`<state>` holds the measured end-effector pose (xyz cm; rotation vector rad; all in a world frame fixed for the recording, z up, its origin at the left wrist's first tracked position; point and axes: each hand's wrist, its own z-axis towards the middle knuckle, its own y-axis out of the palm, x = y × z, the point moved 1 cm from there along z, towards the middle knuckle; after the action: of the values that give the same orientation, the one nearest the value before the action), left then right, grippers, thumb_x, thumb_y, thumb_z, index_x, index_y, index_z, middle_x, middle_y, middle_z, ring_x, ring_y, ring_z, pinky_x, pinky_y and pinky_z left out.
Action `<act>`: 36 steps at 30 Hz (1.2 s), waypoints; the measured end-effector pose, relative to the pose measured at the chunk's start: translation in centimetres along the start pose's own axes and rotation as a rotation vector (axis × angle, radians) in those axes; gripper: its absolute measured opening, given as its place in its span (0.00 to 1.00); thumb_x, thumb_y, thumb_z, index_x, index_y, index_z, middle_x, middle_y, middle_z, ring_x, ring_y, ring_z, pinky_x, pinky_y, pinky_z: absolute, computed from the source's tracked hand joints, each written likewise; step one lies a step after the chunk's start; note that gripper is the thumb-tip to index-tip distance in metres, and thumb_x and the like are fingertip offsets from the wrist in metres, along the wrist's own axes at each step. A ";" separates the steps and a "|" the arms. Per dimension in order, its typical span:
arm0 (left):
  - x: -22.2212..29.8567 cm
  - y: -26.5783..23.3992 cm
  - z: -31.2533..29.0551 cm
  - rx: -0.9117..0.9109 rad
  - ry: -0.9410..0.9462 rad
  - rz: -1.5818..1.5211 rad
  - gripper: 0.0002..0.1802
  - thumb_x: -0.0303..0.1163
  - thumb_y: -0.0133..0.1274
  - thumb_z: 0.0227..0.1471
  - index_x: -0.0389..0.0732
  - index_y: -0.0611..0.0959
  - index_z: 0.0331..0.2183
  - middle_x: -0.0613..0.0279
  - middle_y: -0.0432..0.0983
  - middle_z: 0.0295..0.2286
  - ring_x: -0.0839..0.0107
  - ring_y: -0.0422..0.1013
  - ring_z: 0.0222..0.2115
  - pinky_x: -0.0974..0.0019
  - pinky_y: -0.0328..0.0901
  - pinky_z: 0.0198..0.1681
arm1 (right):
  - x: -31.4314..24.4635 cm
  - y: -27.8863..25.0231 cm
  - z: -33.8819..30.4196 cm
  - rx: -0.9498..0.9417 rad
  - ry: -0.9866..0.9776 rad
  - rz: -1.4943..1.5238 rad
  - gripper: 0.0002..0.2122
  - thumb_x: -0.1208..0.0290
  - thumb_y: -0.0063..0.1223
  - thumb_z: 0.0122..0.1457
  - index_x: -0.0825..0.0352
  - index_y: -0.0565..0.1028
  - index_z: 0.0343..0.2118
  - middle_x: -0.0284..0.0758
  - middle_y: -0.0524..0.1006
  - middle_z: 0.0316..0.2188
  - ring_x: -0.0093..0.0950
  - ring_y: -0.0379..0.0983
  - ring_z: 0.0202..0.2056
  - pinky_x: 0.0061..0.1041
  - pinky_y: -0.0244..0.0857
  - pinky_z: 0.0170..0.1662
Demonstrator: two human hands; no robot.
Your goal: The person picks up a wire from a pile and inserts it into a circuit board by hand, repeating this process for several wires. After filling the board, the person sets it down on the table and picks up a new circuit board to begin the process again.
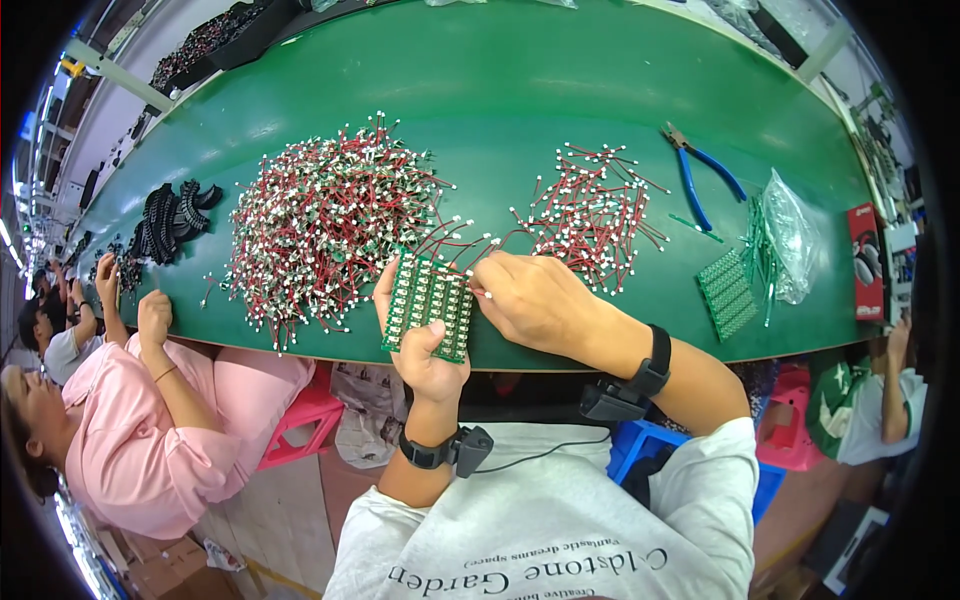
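Note:
Upright in my left hand [430, 372] is a green circuit board panel [425, 303] with rows of small white connectors, the thumb lying on its front lower edge. My right hand [540, 305] is closed in a pinch at the panel's right edge, on a red wire cable with a small white plug [484, 294]. A few more red cables [445, 240] stick up behind the panel's top. Left of the panel lies a large heap of red wire cables [325, 225] with white plugs. A smaller heap of similar cables [590, 215] is just beyond my right hand.
Blue-handled cutting pliers [690, 178] lie at the far right of the green table [480, 100]. Nearby are another green panel [727, 294], thin green strips [762, 250], a clear plastic bag [790, 240] and a red box [866, 262]. Black parts [170, 225] and a person in pink [165, 430] are at left.

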<state>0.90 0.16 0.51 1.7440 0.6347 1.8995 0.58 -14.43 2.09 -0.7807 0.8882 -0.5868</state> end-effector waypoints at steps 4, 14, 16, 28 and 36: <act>0.1 0.0 -0.1 0.002 0.011 -0.008 0.45 0.28 0.46 0.34 0.33 0.59 0.59 0.47 0.71 0.41 0.58 0.72 0.41 0.59 0.69 0.48 | 0.1 -0.2 0.0 0.040 0.015 0.009 0.09 0.76 0.57 0.52 0.70 0.67 0.31 0.42 0.73 0.25 0.42 0.75 0.28 0.37 0.69 0.29; -0.9 -0.5 0.0 0.022 0.033 -0.121 0.44 0.28 0.46 0.36 0.34 0.58 0.59 0.46 0.69 0.44 0.55 0.72 0.44 0.54 0.69 0.50 | 1.3 -1.6 0.9 0.109 -0.043 0.115 0.11 0.75 0.59 0.51 0.68 0.71 0.36 0.39 0.73 0.27 0.40 0.74 0.29 0.37 0.68 0.31; -1.1 -1.7 0.3 0.045 -0.001 -0.135 0.43 0.27 0.46 0.37 0.35 0.58 0.59 0.46 0.69 0.44 0.55 0.72 0.44 0.52 0.70 0.50 | 2.7 -3.8 1.2 0.122 0.017 0.185 0.11 0.74 0.60 0.51 0.66 0.75 0.38 0.38 0.73 0.29 0.38 0.73 0.29 0.33 0.67 0.32; -1.2 -1.5 0.4 0.045 0.007 -0.096 0.39 0.23 0.42 0.40 0.34 0.58 0.58 0.42 0.69 0.45 0.54 0.72 0.44 0.53 0.72 0.48 | 3.8 -3.1 0.2 -0.077 -0.014 0.069 0.03 0.79 0.57 0.50 0.66 0.74 0.27 0.37 0.73 0.32 0.38 0.68 0.35 0.34 0.65 0.42; -0.7 -0.4 -0.1 -0.015 0.025 -0.021 0.40 0.22 0.43 0.39 0.33 0.59 0.58 0.43 0.70 0.44 0.56 0.72 0.45 0.54 0.71 0.49 | 3.0 -5.3 1.1 0.427 -0.038 0.201 0.05 0.83 0.57 0.52 0.71 0.75 0.32 0.39 0.72 0.23 0.37 0.70 0.23 0.30 0.64 0.26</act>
<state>0.91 0.07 -0.30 1.6999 0.6443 1.9096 2.35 -19.35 5.33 -0.3113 0.7597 -0.5556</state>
